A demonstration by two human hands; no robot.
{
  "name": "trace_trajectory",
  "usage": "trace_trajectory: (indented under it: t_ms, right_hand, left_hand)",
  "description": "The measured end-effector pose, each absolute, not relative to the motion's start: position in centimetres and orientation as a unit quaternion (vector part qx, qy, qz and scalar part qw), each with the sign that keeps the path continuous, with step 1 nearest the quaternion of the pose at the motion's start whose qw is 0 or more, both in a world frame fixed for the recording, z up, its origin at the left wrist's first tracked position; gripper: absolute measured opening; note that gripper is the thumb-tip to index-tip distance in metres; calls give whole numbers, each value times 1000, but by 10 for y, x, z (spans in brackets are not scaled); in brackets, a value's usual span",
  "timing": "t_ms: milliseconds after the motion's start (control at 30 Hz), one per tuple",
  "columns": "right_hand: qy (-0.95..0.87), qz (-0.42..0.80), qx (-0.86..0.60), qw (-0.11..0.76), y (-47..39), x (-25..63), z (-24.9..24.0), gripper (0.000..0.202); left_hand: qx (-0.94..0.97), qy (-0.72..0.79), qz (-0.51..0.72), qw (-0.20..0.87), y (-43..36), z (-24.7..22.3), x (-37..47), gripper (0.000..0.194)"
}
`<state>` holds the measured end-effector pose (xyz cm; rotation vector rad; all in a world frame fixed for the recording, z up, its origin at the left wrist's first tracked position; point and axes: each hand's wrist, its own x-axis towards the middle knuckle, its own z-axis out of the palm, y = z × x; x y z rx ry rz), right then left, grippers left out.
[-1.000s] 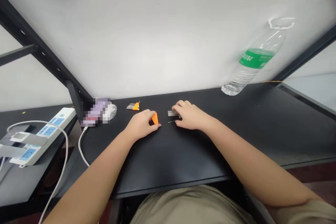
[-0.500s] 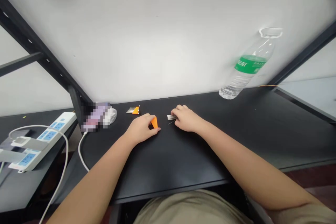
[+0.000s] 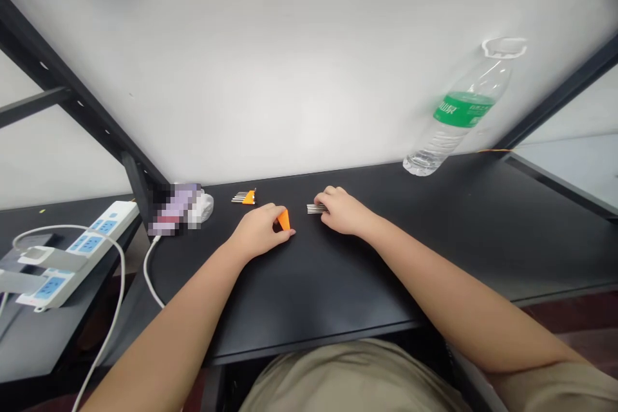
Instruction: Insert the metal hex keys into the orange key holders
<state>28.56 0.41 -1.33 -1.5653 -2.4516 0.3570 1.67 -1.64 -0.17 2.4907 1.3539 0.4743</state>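
Note:
My left hand (image 3: 263, 228) pinches an orange wedge-shaped holder (image 3: 284, 220) at the table's middle, thumb at its near end and fingers at its far end. To its right, my right hand (image 3: 340, 209) is closed around a bundle of thin metal rods (image 3: 315, 209). Their ends stick out side by side toward the holder, with a gap between; the other ends are hidden under my fingers. Beyond my left hand lies another orange holder (image 3: 249, 197) with several metal rods (image 3: 239, 197) pointing left.
A large clear bottle with a green label (image 3: 461, 109) stands at the back right by the wall. On the left are a blurred-out phone-like item (image 3: 176, 206), a crumpled white thing (image 3: 203, 206), a white cable (image 3: 149, 270) and a power strip (image 3: 91, 244). A black frame (image 3: 82, 103) rises there.
The rods in my right hand now lie more evenly together; one that stuck out askew at the near side no longer shows. My left hand keeps its hold. The view has tilted slightly.

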Motion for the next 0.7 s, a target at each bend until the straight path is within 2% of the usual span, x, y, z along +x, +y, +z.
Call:
trace_trajectory:
  t_ms: [367,700]
  right_hand:
    - [-814,146,-546,135,15,297,-13,30]
    - [-788,126,-599,62,29,311,-11,8]
  left_hand:
    - [858,470,163,130,-17,-1,16,29]
    - [856,475,152,137,-18,1,17,29]
